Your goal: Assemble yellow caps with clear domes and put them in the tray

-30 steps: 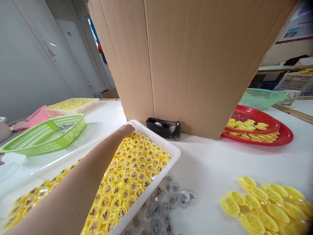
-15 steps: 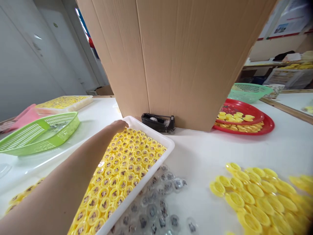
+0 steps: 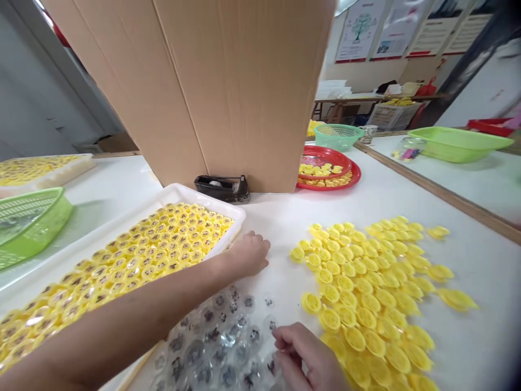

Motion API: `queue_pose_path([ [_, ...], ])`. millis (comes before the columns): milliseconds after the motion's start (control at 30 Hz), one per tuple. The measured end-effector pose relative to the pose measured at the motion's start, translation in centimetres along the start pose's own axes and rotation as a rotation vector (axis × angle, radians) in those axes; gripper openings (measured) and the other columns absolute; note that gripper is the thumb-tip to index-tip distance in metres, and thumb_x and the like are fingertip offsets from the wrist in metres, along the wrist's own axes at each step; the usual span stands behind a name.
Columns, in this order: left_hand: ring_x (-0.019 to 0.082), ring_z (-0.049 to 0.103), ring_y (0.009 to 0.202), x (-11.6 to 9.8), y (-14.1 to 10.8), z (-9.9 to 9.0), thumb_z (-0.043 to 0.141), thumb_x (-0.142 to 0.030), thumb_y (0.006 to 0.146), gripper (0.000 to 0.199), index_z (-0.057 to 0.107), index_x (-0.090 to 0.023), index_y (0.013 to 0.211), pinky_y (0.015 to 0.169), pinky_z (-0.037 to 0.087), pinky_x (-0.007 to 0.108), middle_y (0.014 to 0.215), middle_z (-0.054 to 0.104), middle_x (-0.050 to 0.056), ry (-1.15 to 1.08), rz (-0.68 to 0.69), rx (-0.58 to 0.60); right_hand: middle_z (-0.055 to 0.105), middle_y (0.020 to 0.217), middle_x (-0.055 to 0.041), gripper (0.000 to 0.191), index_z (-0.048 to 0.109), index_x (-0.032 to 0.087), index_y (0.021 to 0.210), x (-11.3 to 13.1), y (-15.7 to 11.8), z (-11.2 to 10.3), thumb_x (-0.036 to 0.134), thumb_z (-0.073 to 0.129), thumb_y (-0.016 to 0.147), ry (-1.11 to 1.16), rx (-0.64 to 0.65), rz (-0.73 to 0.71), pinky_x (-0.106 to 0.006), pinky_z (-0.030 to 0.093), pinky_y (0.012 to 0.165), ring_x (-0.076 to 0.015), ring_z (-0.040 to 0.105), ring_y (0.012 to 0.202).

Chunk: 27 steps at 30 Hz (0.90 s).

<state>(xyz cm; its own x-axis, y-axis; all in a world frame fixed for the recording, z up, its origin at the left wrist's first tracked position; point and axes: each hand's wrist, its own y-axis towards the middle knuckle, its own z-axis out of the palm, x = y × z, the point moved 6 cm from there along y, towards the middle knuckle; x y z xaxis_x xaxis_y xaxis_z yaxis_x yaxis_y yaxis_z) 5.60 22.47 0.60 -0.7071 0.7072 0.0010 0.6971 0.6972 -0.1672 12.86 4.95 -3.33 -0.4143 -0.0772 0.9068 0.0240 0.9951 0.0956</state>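
Note:
My left hand [image 3: 250, 254] is over the white table just past the right edge of a white tray [image 3: 238, 217]. Its fingers are curled together, and whatever they hold is hidden. Rows of round yellow pieces [image 3: 179, 239] with small dark printed pictures fill the tray. At the bottom, my right hand [image 3: 307, 361] hovers beside loose clear domed discs [image 3: 220, 347] with dark pictures. Its thumb and forefinger are bent but apart, and no object shows between them. A spread of plain yellow oval pieces [image 3: 366, 282] lies right of both hands.
A large cardboard box [image 3: 228, 98] stands behind a black tape dispenser [image 3: 223, 188]. Red trays [image 3: 354, 168] and a mint-green basket [image 3: 337, 136] are at back right. A lime-green basket [image 3: 49, 217] is at left. A wooden strip [image 3: 431, 187] edges the table's right side.
My left hand has let go of the tray's far corner and moved to its right side. My right hand has come into view at the bottom. The view has turned right.

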Motion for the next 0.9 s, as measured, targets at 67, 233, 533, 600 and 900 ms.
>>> queue_pose_path([
  [67,0.031,0.061,0.089,-0.9,0.1,1.4,0.053,-0.023,0.079,0.023,0.063,-0.012,0.096,0.074,0.05,0.042,0.096,0.062,0.017,0.019,-0.046,0.018,0.06,0.076,-0.0008,0.013,0.059,0.023,0.087,0.6,-0.1,-0.2,0.019,0.049,0.08,-0.052,0.039,-0.088,-0.022,0.044,0.06,-0.0133,0.056,0.065],
  [233,0.026,0.064,0.08,-1.0,-3.0,2.6,0.044,-0.016,0.082,0.021,0.062,-0.015,0.092,0.068,0.05,0.036,0.092,0.062,0.013,0.023,-0.087,0.005,0.059,0.081,-0.0017,0.017,0.057,0.021,0.089,2.0,-0.5,-0.9,0.01,0.049,0.08,-0.107,0.081,-0.143,-0.024,0.044,0.065,-0.0145,0.057,0.072],
  [533,0.018,0.062,0.087,-2.1,-9.3,2.9,0.048,-0.013,0.079,0.026,0.06,-0.02,0.101,0.078,0.048,0.028,0.091,0.067,0.004,-0.326,-0.182,-0.246,0.057,0.089,-0.0054,0.029,0.055,0.018,0.104,2.1,-0.5,-1.8,0.006,0.051,0.077,-0.112,-0.106,-0.185,-0.029,0.049,0.07,-0.0168,0.058,0.076],
  [600,0.018,0.062,0.088,-1.4,-9.8,2.7,0.048,-0.014,0.08,0.021,0.061,-0.02,0.094,0.08,0.048,0.028,0.094,0.067,0.004,-0.407,-0.215,-0.311,0.058,0.09,-0.0067,0.029,0.056,0.017,0.103,1.9,-0.4,-1.9,0.005,0.051,0.077,-0.115,-0.118,-0.194,-0.031,0.05,0.071,-0.0178,0.058,0.078],
  [900,0.02,0.059,0.096,-1.5,-9.2,1.2,0.055,-0.024,0.078,0.024,0.066,-0.022,0.099,0.088,0.046,0.03,0.101,0.066,0.004,-0.413,-0.171,-0.241,0.061,0.088,-0.0088,0.018,0.059,0.016,0.091,1.7,-0.2,-2.0,0.006,0.048,0.082,-0.172,-0.154,-0.262,-0.032,0.049,0.072,-0.0197,0.059,0.082],
])
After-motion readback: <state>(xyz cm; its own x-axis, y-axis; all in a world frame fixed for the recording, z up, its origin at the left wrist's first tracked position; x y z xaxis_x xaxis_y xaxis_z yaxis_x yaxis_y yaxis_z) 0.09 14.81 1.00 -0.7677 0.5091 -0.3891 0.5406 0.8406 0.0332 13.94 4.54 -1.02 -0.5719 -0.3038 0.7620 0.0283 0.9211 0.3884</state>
